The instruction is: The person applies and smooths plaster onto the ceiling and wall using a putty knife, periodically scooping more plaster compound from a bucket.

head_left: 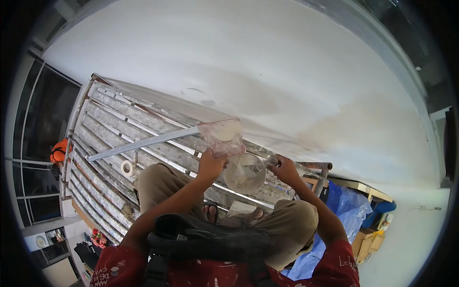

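My left hand is closed on the lower edge of a wide, flat plastering scraper, pinkish and smeared with pale paste. Just to its right is a round, translucent container with whitish paste in it. My right hand is closed at the container's right rim, around a short grey piece that looks like its handle. The fingers partly hide that piece. A long, pale metal straightedge lies across the slats, its right end reaching behind the scraper.
I sit cross-legged on a slatted scaffold platform beside a white wall with damp-looking grey patches. A roll of tape lies on the left. Blue plastic sheeting and boxes are below right. An orange item is far left.
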Demonstrator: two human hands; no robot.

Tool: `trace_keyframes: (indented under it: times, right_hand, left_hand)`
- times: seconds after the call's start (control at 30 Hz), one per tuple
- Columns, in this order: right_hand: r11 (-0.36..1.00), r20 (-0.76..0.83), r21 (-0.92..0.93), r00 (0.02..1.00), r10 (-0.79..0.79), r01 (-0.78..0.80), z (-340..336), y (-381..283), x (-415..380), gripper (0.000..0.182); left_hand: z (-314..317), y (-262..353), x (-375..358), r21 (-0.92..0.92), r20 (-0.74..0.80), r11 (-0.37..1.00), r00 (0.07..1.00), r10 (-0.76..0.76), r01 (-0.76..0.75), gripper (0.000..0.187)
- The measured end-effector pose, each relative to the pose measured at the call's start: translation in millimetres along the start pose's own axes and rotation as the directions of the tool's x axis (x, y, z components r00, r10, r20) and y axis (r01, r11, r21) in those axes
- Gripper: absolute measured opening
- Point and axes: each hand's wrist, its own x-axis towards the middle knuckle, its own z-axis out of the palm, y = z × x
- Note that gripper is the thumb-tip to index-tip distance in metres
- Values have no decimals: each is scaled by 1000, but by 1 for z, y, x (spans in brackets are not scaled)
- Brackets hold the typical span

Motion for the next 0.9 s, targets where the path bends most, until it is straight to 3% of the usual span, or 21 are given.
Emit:
trace_keyframes:
  times: [0.03,0.13,0.2,0.23,0.33,0.43,0.53,0.6,0.73,0.9]
  right_hand:
    - [998,17,63,999,31,-32,-6,-17,3,44]
    - [991,-4,81,995,-103,103,21,-27,10,42]
    - [962,84,150,967,-241,227,33,-27,15,43]
    - [978,114,116,976,-186,173,31,-29,16,42]
    - [998,143,37,989,-49,44,11,-41,12,39]
    - [968,80,246,994,-68,46,-11,-30,15,33]
    - [743,109,667,994,-32,-49,-33,-22,13,29]
    - [496,78,867,997,-28,-54,-35,-24,11,32]
    - [649,-39,751,990,-139,120,-47,-59,19,33]
    - [874,-42,441,977,-209,206,-52,-117,19,35]
  left_hand:
    - [-1,0,0,36,8,999,1000,19,-19,25]
    - [-7,-1,0,61,36,998,999,-15,13,24]
    - [-9,-3,2,145,-45,987,996,72,-65,23]
    - [-11,-5,2,190,-82,977,990,116,-98,23]
    - [-13,-4,2,-308,-109,951,991,-73,36,25]
    - [-13,14,-3,-399,-111,915,988,-108,55,26]
    - [-12,-13,13,-260,-136,959,987,82,-116,26]
    - [-10,-15,13,-220,-86,971,993,77,-94,27]
    - [-5,-13,4,-56,-19,985,986,163,-164,29]
    - [-3,12,-7,-39,12,996,997,82,-82,30]
